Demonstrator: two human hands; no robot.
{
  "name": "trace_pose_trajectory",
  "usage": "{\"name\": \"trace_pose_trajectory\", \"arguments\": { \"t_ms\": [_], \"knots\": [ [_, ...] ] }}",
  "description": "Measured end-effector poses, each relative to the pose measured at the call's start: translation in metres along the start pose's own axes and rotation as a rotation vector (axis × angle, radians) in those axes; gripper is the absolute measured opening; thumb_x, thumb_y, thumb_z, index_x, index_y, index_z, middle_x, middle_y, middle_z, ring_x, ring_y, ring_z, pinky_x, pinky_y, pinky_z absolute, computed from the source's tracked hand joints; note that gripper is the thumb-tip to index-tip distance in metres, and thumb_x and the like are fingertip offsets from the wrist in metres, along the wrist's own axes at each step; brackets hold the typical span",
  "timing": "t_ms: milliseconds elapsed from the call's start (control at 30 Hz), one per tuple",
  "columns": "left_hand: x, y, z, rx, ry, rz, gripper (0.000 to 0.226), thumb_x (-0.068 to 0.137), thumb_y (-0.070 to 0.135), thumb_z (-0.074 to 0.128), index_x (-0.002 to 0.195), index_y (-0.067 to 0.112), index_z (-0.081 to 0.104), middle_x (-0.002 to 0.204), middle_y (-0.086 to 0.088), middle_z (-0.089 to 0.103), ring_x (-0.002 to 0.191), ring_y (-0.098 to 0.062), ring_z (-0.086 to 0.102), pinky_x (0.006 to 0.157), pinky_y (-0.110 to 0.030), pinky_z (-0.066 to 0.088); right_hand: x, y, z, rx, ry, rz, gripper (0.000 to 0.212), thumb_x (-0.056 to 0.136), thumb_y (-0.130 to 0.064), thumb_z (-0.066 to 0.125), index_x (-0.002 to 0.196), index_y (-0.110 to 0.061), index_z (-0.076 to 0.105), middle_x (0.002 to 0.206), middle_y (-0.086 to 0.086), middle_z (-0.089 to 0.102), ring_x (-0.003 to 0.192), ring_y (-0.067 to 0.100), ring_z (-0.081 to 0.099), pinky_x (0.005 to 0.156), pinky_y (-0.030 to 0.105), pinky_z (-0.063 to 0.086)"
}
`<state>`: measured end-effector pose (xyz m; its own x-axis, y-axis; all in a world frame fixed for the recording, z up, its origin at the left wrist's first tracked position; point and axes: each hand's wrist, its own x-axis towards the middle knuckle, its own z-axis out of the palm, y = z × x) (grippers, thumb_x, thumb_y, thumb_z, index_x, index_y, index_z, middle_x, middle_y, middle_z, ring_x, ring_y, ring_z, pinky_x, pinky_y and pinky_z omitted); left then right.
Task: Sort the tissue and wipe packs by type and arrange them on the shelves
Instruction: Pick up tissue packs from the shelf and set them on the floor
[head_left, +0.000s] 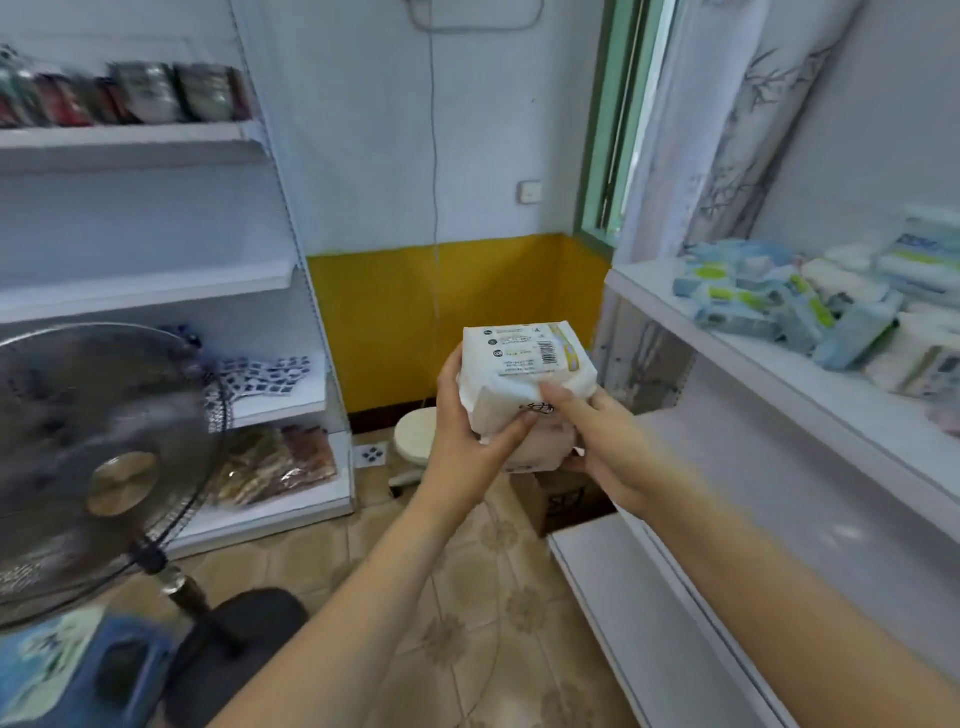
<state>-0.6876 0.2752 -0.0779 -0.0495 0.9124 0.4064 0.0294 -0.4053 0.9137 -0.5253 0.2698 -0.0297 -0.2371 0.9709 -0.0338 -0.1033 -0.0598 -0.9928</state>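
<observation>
Packs of white tissue (527, 382), stacked a few deep, sit clamped between both hands out in front of the person, in the gap between the two shelving units. The left hand (467, 421) cups the stack from the left and below, its fingers curled up under the front edge, while the right hand (592, 441) grips the right side with its thumb pressed over the top pack's near corner. That two-sided hold probably keeps the soft, slippery packs from sliding off one another. The top pack lies with its printed back and barcode facing up, which may let the person read what type it is.

To the right, a white shelf (737, 343) carries a loose jumble of blue-and-green wipe packs (753, 306) mixed with pale tissue packs, not yet sorted. The lower right shelf (623, 587) is just beside the right forearm and looks the readiest spot for this stack. On the left stand an electric fan (98, 467) and another shelving unit (156, 291) with blurred goods. The stack is carried, not yet shelved.
</observation>
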Motion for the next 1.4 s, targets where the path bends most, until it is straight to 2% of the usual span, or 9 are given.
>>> {"name": "trace_pose_trajectory", "arguments": {
  "t_ms": [167, 333, 500, 633, 800, 967, 1067, 1167, 1400],
  "knots": [
    [0.033, -0.034, -0.026, 0.017, 0.088, -0.043, 0.095, 0.079, 0.039, 0.083, 0.150, 0.041, 0.021, 0.153, 0.010, 0.040, 0.137, -0.006, 0.047, 0.104, -0.030, 0.050, 0.072, 0.021, 0.013, 0.005, -0.127, 0.051, 0.048, 0.094, -0.044, 0.061, 0.140, -0.036, 0.049, 0.126, -0.007, 0.069, 0.117, 0.019, 0.066, 0.093, 0.046, 0.056],
    [0.083, -0.075, -0.039, 0.082, 0.169, -0.131, 0.121, 0.070, 0.052, 0.086, 0.159, 0.039, 0.004, 0.160, 0.008, 0.033, 0.142, -0.007, 0.041, 0.113, -0.035, 0.044, 0.152, 0.042, 0.010, 0.049, -0.208, 0.083, 0.048, 0.092, -0.042, 0.064, 0.138, -0.034, 0.052, 0.129, -0.004, 0.068, 0.121, 0.019, 0.064, 0.104, 0.052, 0.049],
    [0.124, -0.108, -0.045, 0.126, 0.236, -0.146, 0.088, 0.079, 0.024, 0.083, 0.143, 0.045, 0.026, 0.148, 0.004, 0.048, 0.131, -0.004, 0.052, 0.095, -0.015, 0.049, 0.217, 0.062, 0.005, 0.074, -0.302, 0.180, 0.044, 0.094, -0.044, 0.061, 0.137, -0.036, 0.052, 0.126, -0.005, 0.070, 0.116, 0.022, 0.067, 0.101, 0.057, 0.050],
    [0.146, -0.137, -0.058, 0.132, 0.283, -0.216, 0.081, 0.079, 0.019, 0.083, 0.135, 0.042, 0.030, 0.138, 0.012, 0.052, 0.124, 0.001, 0.056, 0.092, -0.015, 0.050, 0.260, 0.081, 0.011, 0.064, -0.326, 0.243, 0.048, 0.094, -0.047, 0.060, 0.139, -0.034, 0.050, 0.128, -0.004, 0.068, 0.119, 0.024, 0.065, 0.100, 0.055, 0.052],
    [0.171, -0.183, -0.090, 0.190, 0.329, -0.306, 0.076, 0.077, 0.022, 0.085, 0.129, 0.041, 0.033, 0.133, 0.013, 0.052, 0.119, 0.007, 0.055, 0.092, -0.016, 0.050, 0.311, 0.103, 0.028, 0.107, -0.342, 0.390, 0.052, 0.093, -0.060, 0.046, 0.136, -0.034, 0.055, 0.128, 0.000, 0.069, 0.116, 0.025, 0.066, 0.091, 0.048, 0.055],
    [0.203, -0.247, -0.139, 0.226, 0.269, -0.392, 0.076, 0.068, 0.048, 0.088, 0.123, 0.057, 0.036, 0.133, 0.011, 0.052, 0.124, -0.005, 0.055, 0.102, -0.036, 0.052, 0.381, 0.134, 0.050, 0.067, -0.382, 0.567, 0.059, 0.092, -0.072, 0.037, 0.136, -0.038, 0.055, 0.129, -0.002, 0.068, 0.116, 0.023, 0.067, 0.085, 0.046, 0.057],
    [0.226, -0.288, -0.165, 0.199, 0.214, -0.468, 0.087, 0.067, 0.049, 0.089, 0.134, 0.040, 0.035, 0.135, 0.013, 0.052, 0.124, -0.001, 0.054, 0.101, -0.031, 0.052, 0.428, 0.159, 0.061, 0.060, -0.319, 0.722, 0.069, 0.086, -0.081, 0.038, 0.135, -0.037, 0.059, 0.127, 0.003, 0.069, 0.117, 0.030, 0.066, 0.097, 0.057, 0.050],
    [0.245, -0.328, -0.182, 0.153, 0.141, -0.536, 0.089, 0.070, 0.039, 0.088, 0.139, 0.029, 0.033, 0.134, 0.013, 0.053, 0.119, 0.004, 0.056, 0.093, -0.023, 0.054, 0.467, 0.184, 0.071, 0.015, -0.297, 0.822, 0.063, 0.085, -0.077, 0.049, 0.128, -0.034, 0.063, 0.122, 0.006, 0.071, 0.116, 0.034, 0.066, 0.107, 0.065, 0.039],
    [0.257, -0.443, -0.194, 0.149, 0.065, -0.661, 0.093, 0.070, 0.037, 0.091, 0.141, 0.027, 0.032, 0.138, 0.007, 0.050, 0.124, -0.003, 0.054, 0.099, -0.024, 0.051, 0.527, 0.283, 0.061, 0.020, -0.170, 0.944, 0.054, 0.091, -0.060, 0.057, 0.132, -0.026, 0.060, 0.124, 0.009, 0.070, 0.111, 0.034, 0.068, 0.097, 0.055, 0.052]
  ]
}}
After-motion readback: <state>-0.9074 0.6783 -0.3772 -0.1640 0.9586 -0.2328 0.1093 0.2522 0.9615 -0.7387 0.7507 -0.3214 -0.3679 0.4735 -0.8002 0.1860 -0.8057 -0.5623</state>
